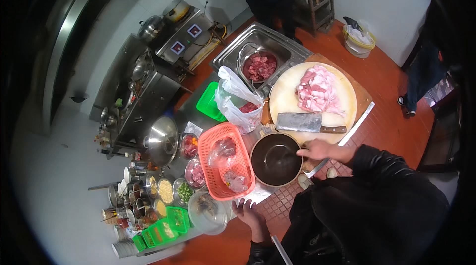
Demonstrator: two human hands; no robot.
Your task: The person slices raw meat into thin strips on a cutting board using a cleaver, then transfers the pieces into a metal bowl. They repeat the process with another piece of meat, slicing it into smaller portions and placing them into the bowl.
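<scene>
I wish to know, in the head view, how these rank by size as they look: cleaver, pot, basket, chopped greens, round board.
Largest to smallest:
1. Round board
2. Basket
3. Pot
4. Cleaver
5. Chopped greens

Nearness to the camera may alter their real order.

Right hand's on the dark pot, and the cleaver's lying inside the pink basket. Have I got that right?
Not quite: the cleaver lies on the round cutting board, as the head view shows. The right hand is on the dark pot.
</scene>
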